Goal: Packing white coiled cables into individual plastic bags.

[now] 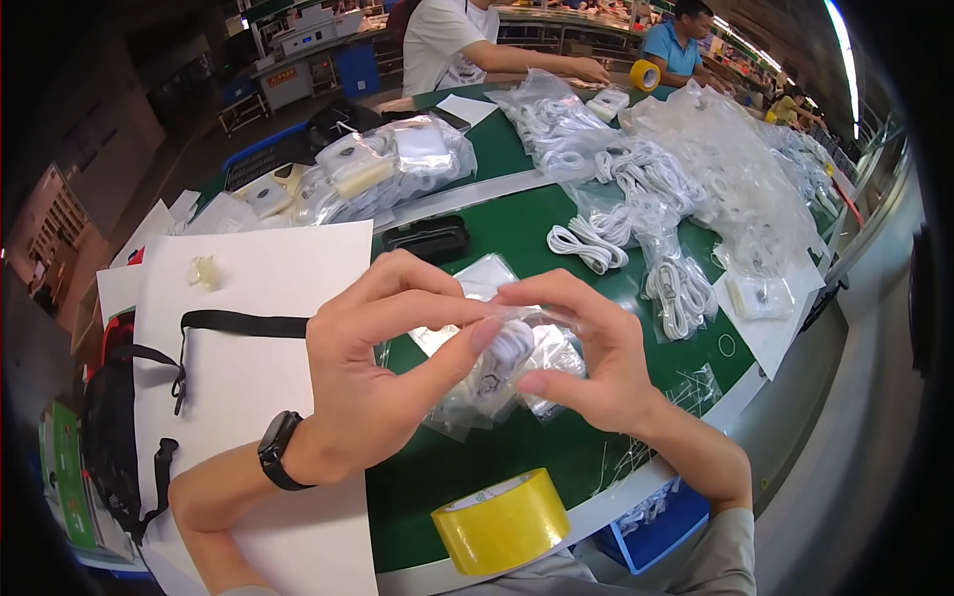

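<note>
My left hand [383,363], with a dark watch on the wrist, pinches the edge of a small clear plastic bag [510,343] between thumb and fingers. A white coiled cable appears to be inside it. Curved round the other side, my right hand [608,363] grips the same bag with thumb and fingertips. Beneath both hands, several flat clear packets [553,370] lie on the green table [402,497]. Bundled white cables [586,245] rest beyond my right hand.
A yellow tape roll [505,521] stands at the near edge, a blue bin [651,526] below it. White paper [268,417] with a black strap [243,322] covers the left. A black case [427,238] and heaped plastic bags [715,149] lie beyond. Co-workers [447,45] sit across.
</note>
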{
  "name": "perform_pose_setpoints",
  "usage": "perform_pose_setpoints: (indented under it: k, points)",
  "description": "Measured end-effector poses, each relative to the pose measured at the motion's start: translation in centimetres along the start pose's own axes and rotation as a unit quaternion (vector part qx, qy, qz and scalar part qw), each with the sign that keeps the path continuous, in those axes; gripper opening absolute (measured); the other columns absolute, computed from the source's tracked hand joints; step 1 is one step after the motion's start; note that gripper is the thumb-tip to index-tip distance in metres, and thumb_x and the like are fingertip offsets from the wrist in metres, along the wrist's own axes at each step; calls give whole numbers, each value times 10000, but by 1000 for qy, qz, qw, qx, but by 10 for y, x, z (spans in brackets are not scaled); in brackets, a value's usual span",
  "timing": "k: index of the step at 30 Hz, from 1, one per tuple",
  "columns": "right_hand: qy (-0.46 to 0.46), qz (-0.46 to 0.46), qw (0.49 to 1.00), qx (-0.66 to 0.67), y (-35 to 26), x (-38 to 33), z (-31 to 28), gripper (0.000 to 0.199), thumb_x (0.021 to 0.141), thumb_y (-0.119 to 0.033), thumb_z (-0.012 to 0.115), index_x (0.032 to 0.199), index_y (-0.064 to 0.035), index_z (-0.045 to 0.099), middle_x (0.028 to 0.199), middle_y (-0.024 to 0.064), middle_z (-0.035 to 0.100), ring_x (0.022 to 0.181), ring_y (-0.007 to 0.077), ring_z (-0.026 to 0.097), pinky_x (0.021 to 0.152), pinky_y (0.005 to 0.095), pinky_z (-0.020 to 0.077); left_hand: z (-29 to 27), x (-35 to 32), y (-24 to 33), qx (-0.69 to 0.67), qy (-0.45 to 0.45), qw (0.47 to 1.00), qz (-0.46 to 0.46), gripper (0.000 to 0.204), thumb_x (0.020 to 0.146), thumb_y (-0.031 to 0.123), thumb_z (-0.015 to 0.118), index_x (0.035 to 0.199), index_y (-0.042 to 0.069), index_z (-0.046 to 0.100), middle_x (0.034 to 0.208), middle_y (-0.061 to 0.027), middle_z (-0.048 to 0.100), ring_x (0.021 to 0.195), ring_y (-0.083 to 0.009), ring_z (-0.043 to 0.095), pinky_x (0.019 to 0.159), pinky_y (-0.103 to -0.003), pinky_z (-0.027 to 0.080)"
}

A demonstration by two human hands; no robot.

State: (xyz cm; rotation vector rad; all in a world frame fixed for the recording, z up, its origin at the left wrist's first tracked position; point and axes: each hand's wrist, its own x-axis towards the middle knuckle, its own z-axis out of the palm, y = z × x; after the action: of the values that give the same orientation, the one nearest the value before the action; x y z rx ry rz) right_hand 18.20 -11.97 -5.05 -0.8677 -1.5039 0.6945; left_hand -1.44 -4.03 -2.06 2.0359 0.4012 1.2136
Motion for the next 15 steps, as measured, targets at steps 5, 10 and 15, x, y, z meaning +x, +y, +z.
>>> perform_pose_setpoints:
  k: [5, 10, 15]
  points:
    - [-36, -52, 996, -62, 0, -2, -5, 186, 873, -25, 682, 1044, 32, 731, 1118, 195, 676, 999, 262, 679, 889, 355, 534, -1, -2, 7, 39, -43, 998, 18, 205, 769, 23, 792, 960, 99, 801, 914, -44, 598, 800, -153, 590, 685, -265, 460]
    - [10, -77, 991, -109, -9, -4, -9, 226, 976, -99, 557, 956, 39, 734, 1082, 203, 682, 981, 272, 680, 857, 351, 539, 3, -1, 2, 9, -63, 998, 13, 287, 768, 65, 813, 1050, 45, 762, 950, -70, 615, 821, -139, 558, 739, -273, 457]
    - [-20, -151, 974, -169, -11, 0, -15, 362, 1014, -143, 430, 947, 39, 735, 1126, 204, 675, 1049, 312, 620, 918, 415, 489, 19, -10, -6, -67, -138, 982, -113, 407, 774, 134, 841, 1136, 12, 701, 1072, -102, 690, 939, -152, 639, 790, -297, 506]
